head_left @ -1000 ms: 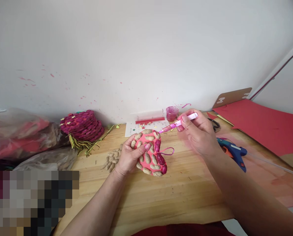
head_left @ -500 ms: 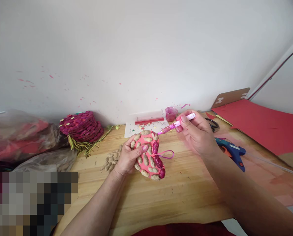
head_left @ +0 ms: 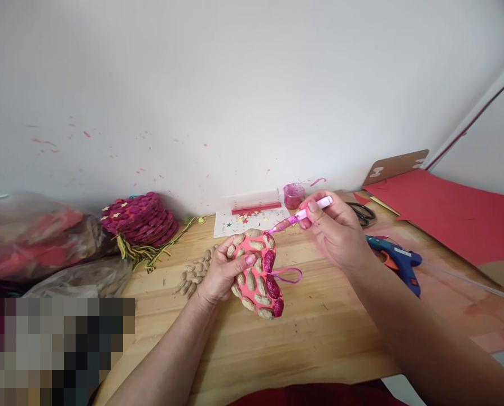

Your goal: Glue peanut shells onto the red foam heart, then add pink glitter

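My left hand (head_left: 225, 272) grips a red peanut-shaped craft piece (head_left: 244, 246) by its left side, thumb on its face. Whole peanuts (head_left: 251, 280) are stuck over it; several along its right edge are painted magenta (head_left: 272, 286), the others are plain tan. A pink ribbon loop (head_left: 292, 274) sticks out at the waist on the right. Pinched in my right hand (head_left: 334, 225) is a white-handled paintbrush (head_left: 315, 208) smeared with magenta. Its tip meets the upper right edge of the piece. A cup of magenta paint (head_left: 294, 196) stands just behind the brush.
Loose peanuts (head_left: 192, 277) lie left of my hand. Farther left are a stack of magenta pieces (head_left: 139, 220) with yellow cords and plastic bags (head_left: 82, 276). Star cutouts lie on white paper (head_left: 222, 224). Rightward are scissors (head_left: 364, 214), a blue glue gun (head_left: 404, 262) and red sheets (head_left: 455, 214).
The craft piece has tilted and shifted slightly downward in my left hand. My right hand and the brush have moved slightly left, with the tip still at the piece's upper edge.
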